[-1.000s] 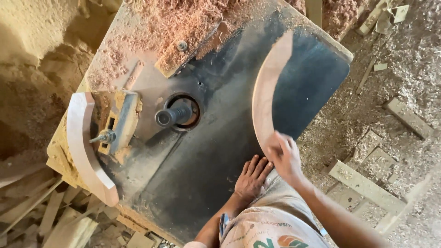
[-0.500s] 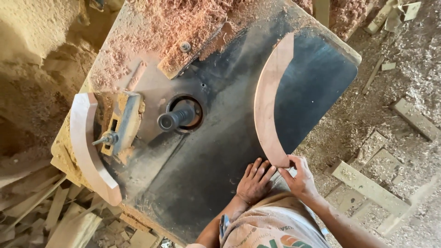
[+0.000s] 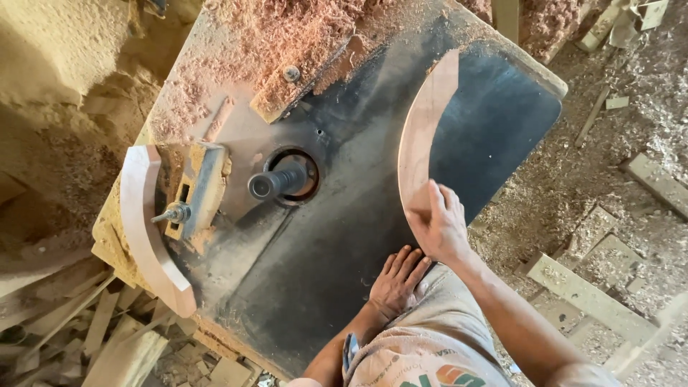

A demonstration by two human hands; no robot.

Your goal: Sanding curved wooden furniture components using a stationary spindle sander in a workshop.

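From the head view, the right hand (image 3: 438, 228) lies flat with fingers pressed on the near end of the curved board (image 3: 423, 129), a smooth pale arc that runs long away from the fingers across the dark table (image 3: 494, 129), while the left hand (image 3: 396, 283) rests open just beside it.

The curved wooden piece (image 3: 419, 136) is a long, flat crescent of pale reddish-brown wood with smooth faces and clean edges. It lies flat on the dark machine table (image 3: 344, 236), toward the table's right side, arching from near the far right corner down toward the near edge, its hollow side facing the right edge. Its far tip ends in a narrow squared cut. Its near end is covered by the right hand (image 3: 438, 226), which lies flat on it.
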